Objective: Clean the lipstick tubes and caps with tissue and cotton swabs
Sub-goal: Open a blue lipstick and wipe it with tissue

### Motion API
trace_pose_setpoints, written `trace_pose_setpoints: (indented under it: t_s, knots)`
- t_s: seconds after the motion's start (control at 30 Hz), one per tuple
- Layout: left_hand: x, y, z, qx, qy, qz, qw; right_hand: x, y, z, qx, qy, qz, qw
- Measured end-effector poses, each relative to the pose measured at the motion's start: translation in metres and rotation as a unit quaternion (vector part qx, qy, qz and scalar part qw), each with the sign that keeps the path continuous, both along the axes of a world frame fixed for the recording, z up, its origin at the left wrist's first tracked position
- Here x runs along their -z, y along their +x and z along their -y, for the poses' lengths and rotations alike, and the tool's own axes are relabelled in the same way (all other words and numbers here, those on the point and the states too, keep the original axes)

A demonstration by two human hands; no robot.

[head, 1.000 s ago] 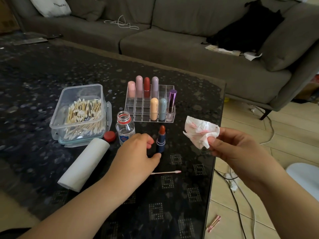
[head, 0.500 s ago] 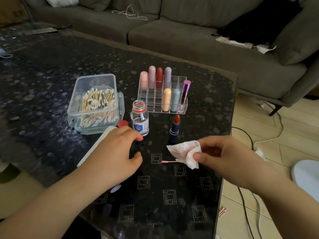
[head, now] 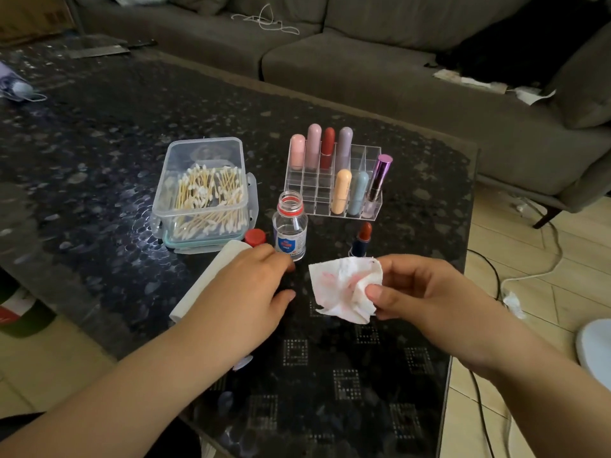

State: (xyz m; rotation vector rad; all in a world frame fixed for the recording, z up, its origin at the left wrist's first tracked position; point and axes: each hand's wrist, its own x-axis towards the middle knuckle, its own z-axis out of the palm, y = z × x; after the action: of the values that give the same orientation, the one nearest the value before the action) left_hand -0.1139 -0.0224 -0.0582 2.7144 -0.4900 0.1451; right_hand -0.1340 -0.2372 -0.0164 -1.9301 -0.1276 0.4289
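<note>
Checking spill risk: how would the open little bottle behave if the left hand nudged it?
The uncapped clear bottle looks narrow and tall, so it probably tips easily. It seems nearly empty, hence likely light. The left hand is close beside it.

The right hand (head: pixel 426 292) has carried the stained tissue (head: pixel 347 289) down in front of the uncapped lipstick (head: pixel 362 239), hiding the cotton swab.

Dark patterned glass table (head: pixel 99 153). Landmark: open clear bottle (head: pixel 290 226). Swab box (head: pixel 201 193) left of it, red cap (head: pixel 255 237) and tissue roll (head: pixel 205 285) front-left, acrylic organizer (head: pixel 334 190) behind-right, uncapped lipstick (head: pixel 362 239) right.
</note>
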Motion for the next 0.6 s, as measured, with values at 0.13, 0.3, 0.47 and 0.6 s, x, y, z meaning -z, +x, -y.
trace_pose_setpoints:
  t_s: [0.13,0.3,0.47,0.6]
  knots:
    - [-0.006,-0.001,-0.013,-0.038,-0.042,0.028,0.998,0.005,0.001,0.005,0.036,-0.098,0.023,0.994]
    - [-0.007,0.001,-0.023,-0.049,-0.044,0.044,0.997,0.004,0.002,0.008,0.064,-0.106,0.036,0.992]
    - [-0.013,-0.001,-0.025,-0.046,-0.041,0.024,0.998,0.003,0.002,0.009,0.058,-0.116,0.043,0.991]
    - [-0.034,-0.010,-0.038,0.038,-0.054,-0.056,0.996,0.001,0.003,0.006,0.042,-0.100,0.048,0.993]
